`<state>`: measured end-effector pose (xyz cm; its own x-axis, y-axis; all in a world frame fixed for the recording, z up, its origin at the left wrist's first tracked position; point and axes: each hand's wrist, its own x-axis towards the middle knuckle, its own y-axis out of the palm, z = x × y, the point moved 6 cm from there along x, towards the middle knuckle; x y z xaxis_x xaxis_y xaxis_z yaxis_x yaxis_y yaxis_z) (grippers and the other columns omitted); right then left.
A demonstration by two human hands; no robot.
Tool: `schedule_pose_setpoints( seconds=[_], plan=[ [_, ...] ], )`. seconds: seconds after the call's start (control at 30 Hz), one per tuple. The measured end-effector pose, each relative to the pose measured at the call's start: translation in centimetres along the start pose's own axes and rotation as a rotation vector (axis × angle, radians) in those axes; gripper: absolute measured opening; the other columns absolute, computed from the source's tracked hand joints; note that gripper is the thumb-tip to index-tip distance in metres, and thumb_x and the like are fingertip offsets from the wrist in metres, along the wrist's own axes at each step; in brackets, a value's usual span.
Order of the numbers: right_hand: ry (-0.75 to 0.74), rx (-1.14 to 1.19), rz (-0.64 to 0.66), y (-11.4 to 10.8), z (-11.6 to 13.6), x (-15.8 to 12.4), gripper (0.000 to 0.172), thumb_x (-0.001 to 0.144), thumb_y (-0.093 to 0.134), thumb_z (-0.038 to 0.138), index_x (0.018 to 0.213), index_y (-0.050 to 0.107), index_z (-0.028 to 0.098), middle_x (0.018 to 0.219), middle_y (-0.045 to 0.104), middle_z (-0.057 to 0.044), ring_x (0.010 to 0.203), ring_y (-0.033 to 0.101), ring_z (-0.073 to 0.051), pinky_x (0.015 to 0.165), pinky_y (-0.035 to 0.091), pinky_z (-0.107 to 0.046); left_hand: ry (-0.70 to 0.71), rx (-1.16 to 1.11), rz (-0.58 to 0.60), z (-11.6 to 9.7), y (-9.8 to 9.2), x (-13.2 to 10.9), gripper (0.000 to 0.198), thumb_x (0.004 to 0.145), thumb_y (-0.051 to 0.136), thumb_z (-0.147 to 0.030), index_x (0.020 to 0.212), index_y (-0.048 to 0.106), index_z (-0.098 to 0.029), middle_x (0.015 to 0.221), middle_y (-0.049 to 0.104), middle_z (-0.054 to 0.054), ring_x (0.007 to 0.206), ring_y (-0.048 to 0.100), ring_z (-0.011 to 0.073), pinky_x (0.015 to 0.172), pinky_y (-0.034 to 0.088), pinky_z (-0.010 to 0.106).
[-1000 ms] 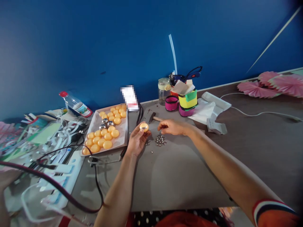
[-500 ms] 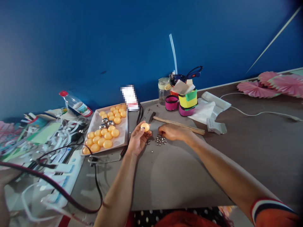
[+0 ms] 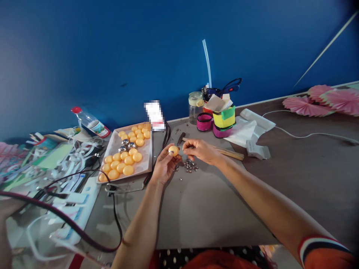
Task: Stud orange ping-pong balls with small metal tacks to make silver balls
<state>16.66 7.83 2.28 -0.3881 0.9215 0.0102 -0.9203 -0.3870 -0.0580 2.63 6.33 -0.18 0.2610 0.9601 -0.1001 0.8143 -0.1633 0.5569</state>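
Observation:
My left hand (image 3: pixel 165 164) is closed round a yellow-orange ball (image 3: pixel 173 150), held up above the grey table. Just right of it, my right hand (image 3: pixel 198 150) is pinched at the fingertips; whatever it grips is too small to make out. Below the right hand lies a pile of small shiny metal pieces (image 3: pixel 191 166), with a few more beside the left hand. To the left, a white box tray (image 3: pixel 148 157) holds several similar yellow-orange balls (image 3: pixel 128 170) and several silver balls (image 3: pixel 122 149).
Behind my right hand lies a wooden-handled hammer (image 3: pixel 230 152). Beyond it stand a glass jar (image 3: pixel 195 108) and a yellow-and-green container (image 3: pixel 224 118). A plastic bottle (image 3: pixel 97 127) leans at the back left. Cables (image 3: pixel 70 224) and white strips clutter the left side; pink paper fans (image 3: pixel 305 106) lie far right.
My right hand has lifted from the pile of metal pieces and moved up and left, close to the ball. The left hand keeps its hold on the ball.

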Motion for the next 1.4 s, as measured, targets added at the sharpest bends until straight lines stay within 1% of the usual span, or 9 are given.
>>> schedule_pose_setpoints(
  seconds=[0.13,0.2,0.27,0.43,0.6,0.93,1.03,1.23,1.4],
  plan=[
    [0.068,0.190,0.042,0.6,-0.1,-0.1,0.019,0.072,0.063,0.030,0.084,0.059,0.015,0.052,0.055,0.004,0.049,0.051,-0.009,0.056,0.040,-0.024,-0.011,-0.007,0.008,0.0,0.2,-0.1,0.045,0.070,0.073,-0.026,0.111,0.058,-0.020,0.090,0.066,0.003,0.072,0.064,0.0120,0.075,0.049,0.028],
    [0.099,0.261,0.060,0.9,-0.1,-0.1,0.019,0.072,0.062,0.029,0.084,0.060,0.015,0.056,0.059,0.002,0.054,0.055,-0.010,0.060,0.044,-0.026,-0.012,-0.010,0.016,0.0,0.3,-0.1,0.043,0.071,0.073,-0.026,0.111,0.058,-0.019,0.090,0.066,0.003,0.073,0.064,0.0123,0.077,0.049,0.029],
    [0.105,0.291,0.037,1.0,-0.1,-0.1,0.016,0.071,0.061,0.026,0.082,0.059,0.015,0.056,0.060,0.001,0.055,0.057,-0.011,0.062,0.046,-0.027,-0.011,-0.009,0.025,0.0,0.4,-0.1,0.043,0.072,0.072,-0.026,0.111,0.058,-0.019,0.090,0.066,0.003,0.074,0.064,0.0126,0.078,0.049,0.030],
    [0.016,0.167,-0.049,1.1,-0.1,0.1,0.010,0.072,0.059,0.024,0.078,0.057,0.016,0.049,0.054,0.005,0.047,0.051,-0.009,0.055,0.041,-0.024,-0.007,0.008,0.035,0.2,0.4,-0.1,0.045,0.072,0.072,-0.027,0.114,0.057,-0.018,0.091,0.067,0.005,0.078,0.064,0.0147,0.079,0.049,0.031],
    [-0.052,0.019,-0.075,1.3,0.3,0.0,0.011,0.075,0.056,0.027,0.077,0.059,0.016,0.051,0.051,0.006,0.048,0.046,-0.008,0.052,0.037,-0.022,0.019,0.024,0.012,0.3,0.3,-0.1,0.044,0.071,0.073,-0.026,0.112,0.058,-0.018,0.092,0.066,0.004,0.075,0.064,0.0127,0.078,0.049,0.030],
    [-0.049,-0.006,-0.099,1.7,-0.1,0.0,0.012,0.075,0.055,0.028,0.077,0.059,0.016,0.049,0.048,0.006,0.049,0.046,-0.009,0.053,0.036,-0.022,0.094,0.064,0.011,0.3,0.0,0.1,0.042,0.072,0.072,-0.027,0.111,0.060,-0.019,0.097,0.064,0.003,0.081,0.063,0.0144,0.081,0.049,0.032],
    [-0.038,-0.015,-0.114,1.7,-0.2,0.0,0.011,0.075,0.054,0.027,0.077,0.058,0.017,0.049,0.049,0.005,0.049,0.048,-0.009,0.053,0.037,-0.022,0.108,0.083,0.012,0.3,0.2,0.0,0.041,0.072,0.071,-0.027,0.111,0.060,-0.019,0.095,0.065,0.003,0.079,0.064,0.0142,0.080,0.050,0.033],
    [-0.032,-0.030,-0.151,1.8,0.1,-0.2,0.008,0.074,0.053,0.025,0.074,0.055,0.017,0.050,0.050,0.005,0.049,0.048,-0.009,0.052,0.036,-0.022,0.133,0.148,-0.035,0.4,0.2,-0.1,0.044,0.072,0.071,-0.031,0.112,0.057,-0.019,0.090,0.064,0.002,0.073,0.064,0.0136,0.075,0.050,0.031],
    [-0.048,-0.040,-0.174,1.7,-0.4,0.1,0.007,0.073,0.053,0.023,0.073,0.048,0.019,0.050,0.050,0.006,0.047,0.048,-0.010,0.051,0.037,-0.023,0.152,0.175,-0.036,0.6,0.2,-0.1,0.045,0.074,0.070,-0.033,0.114,0.055,-0.018,0.087,0.064,0.003,0.070,0.063,0.0138,0.073,0.050,0.031]
  ],
)
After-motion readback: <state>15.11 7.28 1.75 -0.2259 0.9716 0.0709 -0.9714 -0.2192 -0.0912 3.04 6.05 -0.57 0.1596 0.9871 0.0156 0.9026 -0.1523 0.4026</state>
